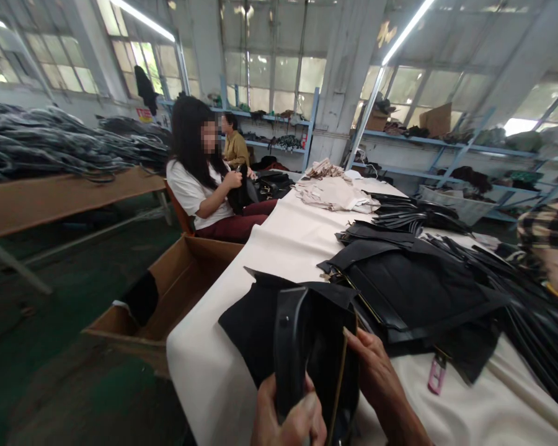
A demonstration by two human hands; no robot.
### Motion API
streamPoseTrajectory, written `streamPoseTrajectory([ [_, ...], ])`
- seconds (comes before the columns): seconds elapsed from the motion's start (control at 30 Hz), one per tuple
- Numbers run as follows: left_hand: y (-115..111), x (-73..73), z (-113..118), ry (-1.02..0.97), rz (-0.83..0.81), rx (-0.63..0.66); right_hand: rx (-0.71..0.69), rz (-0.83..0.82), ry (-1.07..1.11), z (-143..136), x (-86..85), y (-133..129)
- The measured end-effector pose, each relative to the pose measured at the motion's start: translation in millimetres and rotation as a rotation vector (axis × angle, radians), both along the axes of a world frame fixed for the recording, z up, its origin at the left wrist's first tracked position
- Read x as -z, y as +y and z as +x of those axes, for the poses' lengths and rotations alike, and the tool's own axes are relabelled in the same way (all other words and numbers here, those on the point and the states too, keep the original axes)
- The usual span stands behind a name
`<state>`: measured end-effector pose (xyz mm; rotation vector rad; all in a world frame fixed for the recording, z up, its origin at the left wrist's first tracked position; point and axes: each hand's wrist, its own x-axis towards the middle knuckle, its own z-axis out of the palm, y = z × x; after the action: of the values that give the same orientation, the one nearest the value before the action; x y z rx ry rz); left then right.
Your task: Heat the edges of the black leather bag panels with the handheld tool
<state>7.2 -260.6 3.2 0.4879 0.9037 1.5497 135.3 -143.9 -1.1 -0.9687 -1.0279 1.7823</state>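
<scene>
i'm gripping the upright black leather strap (pixel 288 353) in my left hand (pixel 288 421); my right hand (pixel 376 378) is lying open, nearer the black leather bag (pixel 325 347).

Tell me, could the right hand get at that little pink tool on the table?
Probably yes: the pink tool lies uncovered on the white table, just beside the right hand, though that hand rests on the black bag.

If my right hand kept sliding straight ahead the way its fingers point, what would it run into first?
The right hand points up and left, its fingertips already at the gold-edged rim of the black leather bag that the left hand grips by the strap. It would probably press into that bag first, though depth is unclear.
</scene>
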Motion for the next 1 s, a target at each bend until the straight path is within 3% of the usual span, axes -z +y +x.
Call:
streamPoseTrajectory([
  [0.1, -6.7, -2.6, -13.8, 0.081, 0.114, -0.007, 0.155, -0.093, 0.032, 7.7, 10.5, 19.5],
  [0.2, -18.5, -3.2, -23.7, 0.095, 0.092, -0.031, 0.223, -0.152, 0.069, 9.9, 21.8, 41.7],
  [0.3, -29.1, -2.4, -28.6, 0.091, 0.056, -0.01, 0.269, -0.17, 0.094, 8.8, 25.8, 47.6],
  [0.37, -34.0, -1.7, -30.5, 0.115, 0.035, 0.0, 0.287, -0.16, 0.098, 10.7, 24.6, 39.6],
  [0.53, -40.7, -1.1, -32.2, 0.144, 0.021, 0.031, 0.13, -0.085, 0.087, 26.0, 25.1, -3.5],
  [0.6, -42.3, -0.7, -31.3, 0.134, 0.027, 0.047, 0.131, -0.052, 0.002, 27.5, 28.1, -18.9],
  [0.73, -45.8, 1.4, -29.3, 0.136, 0.012, 0.094, 0.107, -0.038, -0.126, 12.2, 33.1, -28.1],
  [0.87, -50.0, 5.7, -30.5, 0.111, 0.009, 0.082, 0.164, -0.002, -0.114, -15.2, 34.0, -11.3],
  [1.0, -53.2, 12.1, -33.1, 0.078, 0.033, 0.029, 0.278, 0.161, -0.116, -39.2, 26.0, 8.3],
])
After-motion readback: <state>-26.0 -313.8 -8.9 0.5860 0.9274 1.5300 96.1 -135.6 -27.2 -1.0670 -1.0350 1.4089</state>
